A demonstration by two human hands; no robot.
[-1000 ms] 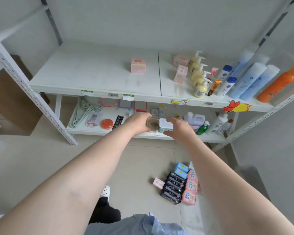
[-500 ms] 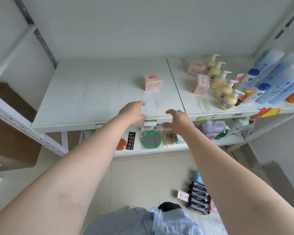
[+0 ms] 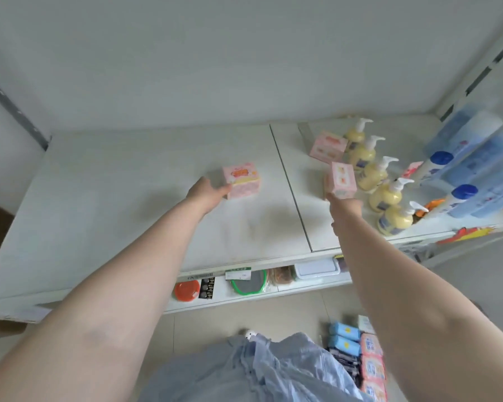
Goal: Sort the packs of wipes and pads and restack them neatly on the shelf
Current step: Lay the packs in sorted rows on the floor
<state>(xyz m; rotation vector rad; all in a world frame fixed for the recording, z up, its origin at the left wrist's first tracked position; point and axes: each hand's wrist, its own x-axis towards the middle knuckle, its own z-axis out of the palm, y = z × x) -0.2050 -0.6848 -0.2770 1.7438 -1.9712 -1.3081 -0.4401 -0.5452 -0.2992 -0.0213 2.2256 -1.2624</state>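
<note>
White metal shelf (image 3: 105,204) fills most of the frame, mostly bare on the left, with pump bottles (image 3: 373,174) and blue tubes (image 3: 474,158) crowding the right side. Down at the bottom right, the rest of the packs (image 3: 360,355) sit piled on the floor.

Mid-frame, the left hand (image 3: 208,192) is wrapped on the side of a pink pack (image 3: 243,181) lying flat. The right hand (image 3: 341,203) touches the bottom of a second pink pack (image 3: 343,179) standing on end, fingers hidden, so can't tell how tightly it's gripping. A third pink pack (image 3: 328,146) lies behind.

If it were me: grip that upright one low and square so it doesn't tip into the bottles, then bring both together on the bare left part.
</note>
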